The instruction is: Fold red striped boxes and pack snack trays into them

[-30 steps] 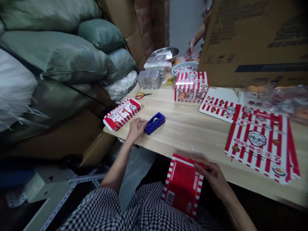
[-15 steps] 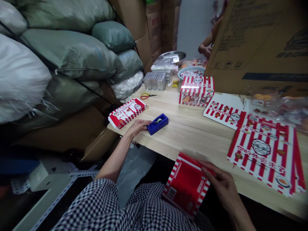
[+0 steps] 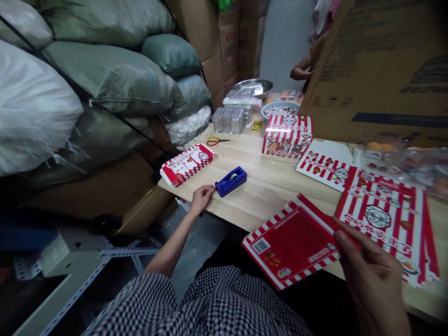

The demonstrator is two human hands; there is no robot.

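Note:
My right hand [image 3: 373,270] grips a red-and-white striped cardboard box [image 3: 294,240] by its right side, thumb on the near face. The box is tilted over the table's front edge, its plain red panel and barcode turned up; its depth is hidden. My left hand [image 3: 203,198] is at the table edge, fingertips pinched together at the cutter end of a blue tape dispenser [image 3: 231,182]. Whatever lies between those fingertips is too small to make out. A stack of folded striped cartons [image 3: 187,164] lies just beyond the left hand.
Scissors [image 3: 219,141] lie behind the stack. A striped box [image 3: 287,135] stands at the back, near clear plastic cases [image 3: 228,120] and a bowl [image 3: 280,109]. Flat striped sheets [image 3: 383,228] lie right, below a large carton [image 3: 378,70]. Another person's arm [image 3: 303,70] shows behind.
My right hand has moved right and up with the box, turning it flatter over the table edge. My left fingers have drawn closer together at the dispenser's end.

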